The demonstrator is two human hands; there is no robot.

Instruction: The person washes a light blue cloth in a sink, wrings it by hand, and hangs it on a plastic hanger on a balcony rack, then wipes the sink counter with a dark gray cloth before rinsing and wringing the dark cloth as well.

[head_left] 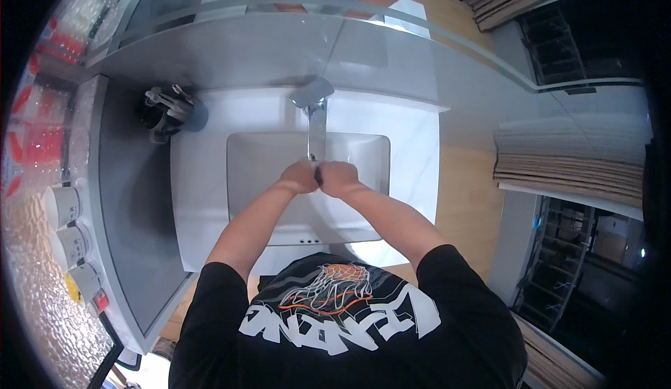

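Over the white sink basin [241,158], my left hand [300,177] and my right hand [340,179] meet just below the end of the chrome faucet [316,125]. Both are closed, knuckles close together. Between them shows a small dark thing [319,176], mostly covered by my fingers, so its kind stays hidden. I cannot tell whether water is running over it.
The basin is set in a white countertop [199,193]. A dark holder [168,113] with several items stands at its back left. Behind the faucet rises a mirror [265,46]. Shelves with white tubs [66,242] are on the left; stacked brown boards [566,165] on the right.
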